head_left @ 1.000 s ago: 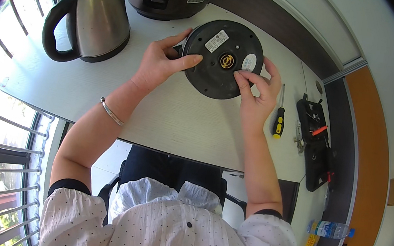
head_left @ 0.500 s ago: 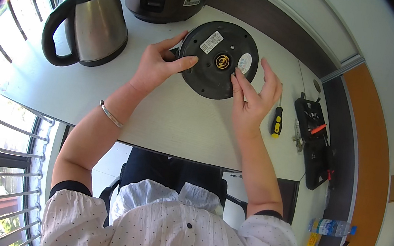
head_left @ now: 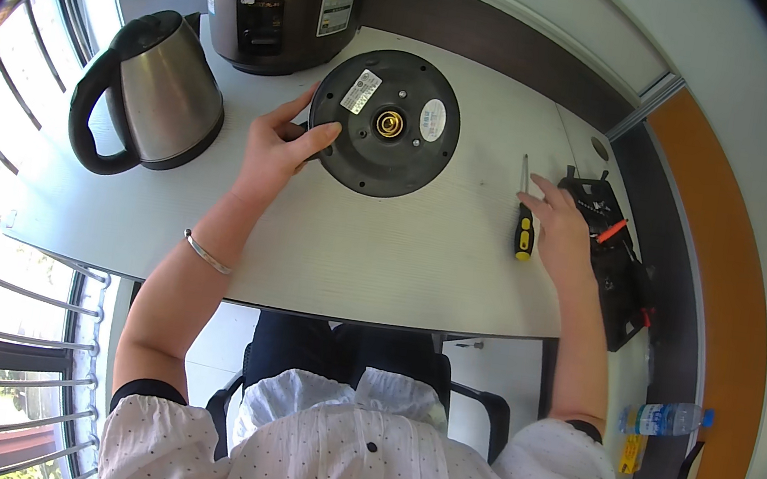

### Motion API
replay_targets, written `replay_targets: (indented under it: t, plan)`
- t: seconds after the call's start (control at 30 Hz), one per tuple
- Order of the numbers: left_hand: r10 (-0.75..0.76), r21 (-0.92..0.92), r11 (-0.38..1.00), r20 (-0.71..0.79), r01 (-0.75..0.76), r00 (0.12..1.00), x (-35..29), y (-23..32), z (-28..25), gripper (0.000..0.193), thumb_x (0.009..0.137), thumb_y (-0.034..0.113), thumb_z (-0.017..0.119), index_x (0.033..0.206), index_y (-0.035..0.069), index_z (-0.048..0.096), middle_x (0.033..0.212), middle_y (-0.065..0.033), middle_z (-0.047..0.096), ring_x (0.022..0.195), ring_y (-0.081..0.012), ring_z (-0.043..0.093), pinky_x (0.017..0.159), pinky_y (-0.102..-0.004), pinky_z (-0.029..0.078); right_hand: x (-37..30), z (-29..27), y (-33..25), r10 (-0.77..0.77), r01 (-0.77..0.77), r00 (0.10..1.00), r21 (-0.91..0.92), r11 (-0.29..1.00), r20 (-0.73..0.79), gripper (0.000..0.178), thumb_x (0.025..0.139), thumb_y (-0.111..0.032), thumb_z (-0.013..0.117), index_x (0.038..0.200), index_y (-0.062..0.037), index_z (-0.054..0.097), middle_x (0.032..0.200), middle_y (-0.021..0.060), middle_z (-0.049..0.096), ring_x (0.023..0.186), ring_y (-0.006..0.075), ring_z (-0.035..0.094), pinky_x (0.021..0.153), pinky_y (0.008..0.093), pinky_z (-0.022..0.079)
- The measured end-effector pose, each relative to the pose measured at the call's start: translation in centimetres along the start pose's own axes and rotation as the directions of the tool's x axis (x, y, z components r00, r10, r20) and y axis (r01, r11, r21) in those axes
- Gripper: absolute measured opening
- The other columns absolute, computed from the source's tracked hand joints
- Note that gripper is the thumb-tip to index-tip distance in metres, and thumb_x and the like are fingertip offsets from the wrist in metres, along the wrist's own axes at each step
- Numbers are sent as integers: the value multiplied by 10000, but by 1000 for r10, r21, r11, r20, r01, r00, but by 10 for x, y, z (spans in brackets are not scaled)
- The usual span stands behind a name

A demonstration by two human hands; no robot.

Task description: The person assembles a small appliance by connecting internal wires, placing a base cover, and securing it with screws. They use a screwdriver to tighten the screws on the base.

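My left hand (head_left: 284, 142) grips the left edge of a round black kettle base (head_left: 337, 150), thumb on top and fingers curled around the rim. The base's labelled face is up, with two white stickers, small screws and a gold-coloured ring at its centre. On the right, my right hand (head_left: 557, 223) hovers over a yellow-and-black screwdriver (head_left: 524, 237), fingers apart, fingertips by its metal shaft; whether they touch it I cannot tell. The screwdriver lies on the table, its tip pointing away from me.
A steel kettle (head_left: 166, 96) with a black handle stands at the left, and a brown rice cooker (head_left: 284, 5) behind it. An unfolded black tool case (head_left: 618, 282) with red pieces lies at the right. Beyond it is a plastic bottle (head_left: 667, 419). The white table (head_left: 379, 268) ends near my lap.
My right hand has left the kettle base and moved right to the screwdriver. My left hand still holds the base. The whole view has shifted slightly.
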State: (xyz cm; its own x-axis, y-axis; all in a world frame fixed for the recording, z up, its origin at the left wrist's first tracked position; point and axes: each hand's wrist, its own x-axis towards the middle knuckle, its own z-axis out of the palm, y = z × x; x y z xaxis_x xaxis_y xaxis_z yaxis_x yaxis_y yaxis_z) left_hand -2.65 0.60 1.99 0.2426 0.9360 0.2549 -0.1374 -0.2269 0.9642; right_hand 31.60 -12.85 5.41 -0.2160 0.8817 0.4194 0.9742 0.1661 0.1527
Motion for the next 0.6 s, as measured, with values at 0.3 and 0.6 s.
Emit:
replay_targets:
  t: [0.3,0.6]
  plan:
    - [19,-20,1000,-9,-19,1000,0,1,0,670,743,271,739,1296,-9,486,590,8,558,458,-36,390,426,-209,266,-32,5,19,-58,70,896,-11,998,441,416,757,67,508,1141,-88,546,1361,36,444,1099,259,545,861,351,494]
    - [13,22,1000,-90,-11,996,2,-8,-5,658,733,292,744,1258,-31,514,614,-5,568,454,-58,427,411,-214,285,-30,3,23,-75,55,959,83,995,272,428,723,-8,648,1113,-23,473,1288,111,484,1095,285,542,837,387,489]
